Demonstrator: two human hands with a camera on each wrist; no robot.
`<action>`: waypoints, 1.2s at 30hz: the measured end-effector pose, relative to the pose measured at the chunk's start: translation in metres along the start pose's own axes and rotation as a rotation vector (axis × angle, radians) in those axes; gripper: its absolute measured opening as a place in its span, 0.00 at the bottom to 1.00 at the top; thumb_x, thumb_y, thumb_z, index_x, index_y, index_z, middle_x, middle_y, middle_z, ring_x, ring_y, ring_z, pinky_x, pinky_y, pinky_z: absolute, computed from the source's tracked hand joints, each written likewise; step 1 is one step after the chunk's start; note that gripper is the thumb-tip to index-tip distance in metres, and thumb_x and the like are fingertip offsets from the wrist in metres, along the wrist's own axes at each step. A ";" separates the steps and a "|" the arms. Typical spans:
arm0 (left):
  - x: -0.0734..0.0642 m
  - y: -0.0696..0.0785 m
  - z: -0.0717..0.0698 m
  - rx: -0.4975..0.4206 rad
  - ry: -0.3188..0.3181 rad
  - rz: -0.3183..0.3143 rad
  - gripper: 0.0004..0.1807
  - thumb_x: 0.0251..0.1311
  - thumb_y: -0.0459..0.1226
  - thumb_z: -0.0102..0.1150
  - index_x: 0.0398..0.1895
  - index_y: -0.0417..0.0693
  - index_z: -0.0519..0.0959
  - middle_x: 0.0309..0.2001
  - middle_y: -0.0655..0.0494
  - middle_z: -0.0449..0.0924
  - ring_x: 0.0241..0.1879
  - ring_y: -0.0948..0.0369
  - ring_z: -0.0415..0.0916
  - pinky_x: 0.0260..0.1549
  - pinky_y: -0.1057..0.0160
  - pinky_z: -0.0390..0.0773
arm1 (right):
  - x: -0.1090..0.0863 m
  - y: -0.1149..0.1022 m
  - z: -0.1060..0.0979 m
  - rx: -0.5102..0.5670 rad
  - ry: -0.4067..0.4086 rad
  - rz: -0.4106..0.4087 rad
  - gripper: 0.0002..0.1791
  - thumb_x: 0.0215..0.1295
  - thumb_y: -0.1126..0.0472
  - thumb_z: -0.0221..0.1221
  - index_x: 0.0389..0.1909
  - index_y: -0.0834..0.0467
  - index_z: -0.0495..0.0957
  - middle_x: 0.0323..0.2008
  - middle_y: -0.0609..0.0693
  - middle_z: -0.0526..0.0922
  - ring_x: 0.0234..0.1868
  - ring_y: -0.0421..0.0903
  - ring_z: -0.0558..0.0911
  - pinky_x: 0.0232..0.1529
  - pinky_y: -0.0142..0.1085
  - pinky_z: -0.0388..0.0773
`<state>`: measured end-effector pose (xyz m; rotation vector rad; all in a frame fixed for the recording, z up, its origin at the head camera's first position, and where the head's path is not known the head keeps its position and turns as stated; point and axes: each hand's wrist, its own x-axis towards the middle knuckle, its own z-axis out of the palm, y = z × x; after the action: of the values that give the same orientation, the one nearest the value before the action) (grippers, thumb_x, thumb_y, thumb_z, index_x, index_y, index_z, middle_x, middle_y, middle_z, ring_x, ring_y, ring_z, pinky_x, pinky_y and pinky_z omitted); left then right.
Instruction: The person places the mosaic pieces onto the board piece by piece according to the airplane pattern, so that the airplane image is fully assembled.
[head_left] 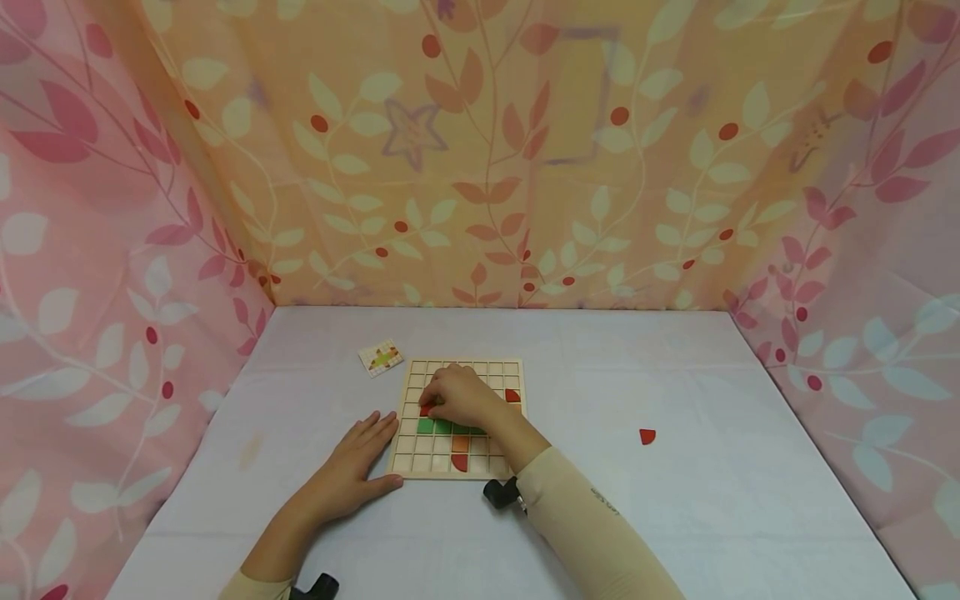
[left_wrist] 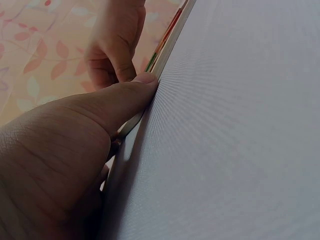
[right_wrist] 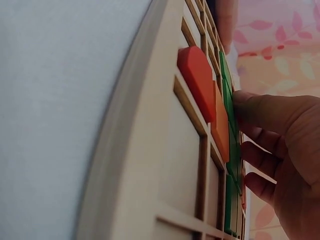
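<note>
A square wooden grid board (head_left: 441,465) lies on the table. My right hand (head_left: 463,398) is over its upper left part, thumb and fingertips pinching a red piece (head_left: 425,411) that is mostly covered by them. Below that runs a row of green pieces (head_left: 425,426), partly hidden by the hand. An orange square (head_left: 460,444) and a red rounded piece (head_left: 460,462) sit in cells beneath the row; another red rounded piece (head_left: 512,396) is at the upper right. My left hand (head_left: 352,467) rests flat with fingers straight, its fingertips and thumb (left_wrist: 135,90) touching the board's left edge.
A small pattern card (head_left: 381,357) lies past the board's upper left corner. One loose red piece (head_left: 647,437) is on the white tabletop (head_left: 600,358) to the right. Patterned cloth walls (head_left: 480,167) enclose the table at the back and both sides.
</note>
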<state>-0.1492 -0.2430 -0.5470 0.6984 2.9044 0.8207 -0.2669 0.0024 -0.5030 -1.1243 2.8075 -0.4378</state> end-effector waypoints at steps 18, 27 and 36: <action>0.000 0.002 -0.001 0.006 -0.008 -0.008 0.52 0.60 0.60 0.68 0.81 0.49 0.58 0.82 0.57 0.53 0.82 0.49 0.43 0.78 0.40 0.45 | 0.000 0.000 0.000 0.020 -0.005 0.005 0.12 0.66 0.50 0.69 0.49 0.42 0.89 0.42 0.37 0.83 0.49 0.40 0.77 0.55 0.40 0.73; 0.000 0.003 -0.003 0.001 -0.013 -0.006 0.51 0.60 0.59 0.68 0.81 0.47 0.58 0.82 0.56 0.53 0.82 0.48 0.44 0.78 0.40 0.45 | 0.000 0.001 -0.001 0.020 -0.018 0.003 0.12 0.66 0.51 0.68 0.49 0.41 0.88 0.42 0.37 0.82 0.47 0.39 0.76 0.53 0.39 0.72; 0.000 0.002 -0.001 -0.003 -0.011 -0.007 0.51 0.61 0.59 0.67 0.81 0.48 0.58 0.82 0.56 0.53 0.82 0.48 0.43 0.78 0.40 0.45 | -0.004 -0.006 0.001 -0.012 0.025 0.010 0.11 0.66 0.51 0.68 0.49 0.42 0.89 0.44 0.39 0.83 0.48 0.41 0.77 0.53 0.40 0.73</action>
<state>-0.1487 -0.2423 -0.5450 0.6894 2.8934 0.8170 -0.2602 0.0007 -0.5018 -1.1143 2.8399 -0.4378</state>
